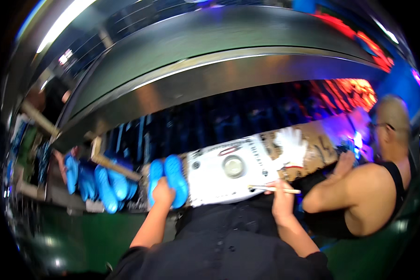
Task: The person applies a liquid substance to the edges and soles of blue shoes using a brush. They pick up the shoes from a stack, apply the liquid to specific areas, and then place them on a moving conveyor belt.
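My left hand (163, 192) is closed on the near end of a pair of blue shoe soles (174, 175), over the left one. The soles lie side by side at the left edge of a white printed sheet (210, 186). In my right hand (282, 198) is a thin, light-handled brush (261, 187), held level over the sheet's right edge. Its tip points left. On the sheet stands a small round container (233, 166) with pale contents. A white glove (291, 145) lies just beyond my right hand. Motion blurs fine details.
More blue soles (109, 186) stand at the left beside a wooden bar (114, 165). Brown cardboard (315, 149) continues right under the glove. A co-worker (364, 196) sits close on my right. Dark rollers (228, 116) and a long metal hood (228, 42) lie beyond.
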`<state>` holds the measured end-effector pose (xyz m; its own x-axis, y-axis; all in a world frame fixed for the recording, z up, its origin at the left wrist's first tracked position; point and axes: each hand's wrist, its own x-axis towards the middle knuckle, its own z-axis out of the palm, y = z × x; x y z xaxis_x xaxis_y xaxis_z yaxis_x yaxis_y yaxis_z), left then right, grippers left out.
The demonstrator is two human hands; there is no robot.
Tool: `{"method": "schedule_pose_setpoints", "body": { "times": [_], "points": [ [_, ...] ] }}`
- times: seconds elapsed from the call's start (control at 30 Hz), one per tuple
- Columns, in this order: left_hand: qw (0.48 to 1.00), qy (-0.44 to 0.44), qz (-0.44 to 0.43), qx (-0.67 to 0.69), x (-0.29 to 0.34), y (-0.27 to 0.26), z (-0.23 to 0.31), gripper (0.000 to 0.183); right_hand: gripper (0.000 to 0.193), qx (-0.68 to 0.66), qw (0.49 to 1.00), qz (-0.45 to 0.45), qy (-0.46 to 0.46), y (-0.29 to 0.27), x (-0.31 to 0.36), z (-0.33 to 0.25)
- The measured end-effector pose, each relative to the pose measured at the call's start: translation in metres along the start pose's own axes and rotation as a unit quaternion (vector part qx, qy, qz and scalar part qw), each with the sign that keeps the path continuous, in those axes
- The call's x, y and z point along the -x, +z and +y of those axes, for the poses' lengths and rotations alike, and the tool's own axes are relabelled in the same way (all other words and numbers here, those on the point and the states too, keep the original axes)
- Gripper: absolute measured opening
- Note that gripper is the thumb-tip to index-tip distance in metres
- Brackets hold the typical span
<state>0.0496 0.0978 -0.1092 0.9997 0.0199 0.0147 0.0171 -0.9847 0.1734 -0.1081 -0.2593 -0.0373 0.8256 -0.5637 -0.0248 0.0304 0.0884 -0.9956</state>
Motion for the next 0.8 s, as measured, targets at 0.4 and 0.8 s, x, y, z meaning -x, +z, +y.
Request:
{"method": "schedule_pose_setpoints", "body": {
  "times": [0.4,0.8],
  "points": [
    [0.747,-0.124,-0.177,0.629,0.012,0.004,-0.011,0.021,0.035,-0.042,0.999,-0.004,0.002,0.017,0.003,-0.002],
    [0.715,0.038,-0.178,0.675,0.052,-0.094,0.098,0.045,0.035,0.035,0.984,-0.111,-0.132,0.039,0.001,-0.066]
  ]
}}
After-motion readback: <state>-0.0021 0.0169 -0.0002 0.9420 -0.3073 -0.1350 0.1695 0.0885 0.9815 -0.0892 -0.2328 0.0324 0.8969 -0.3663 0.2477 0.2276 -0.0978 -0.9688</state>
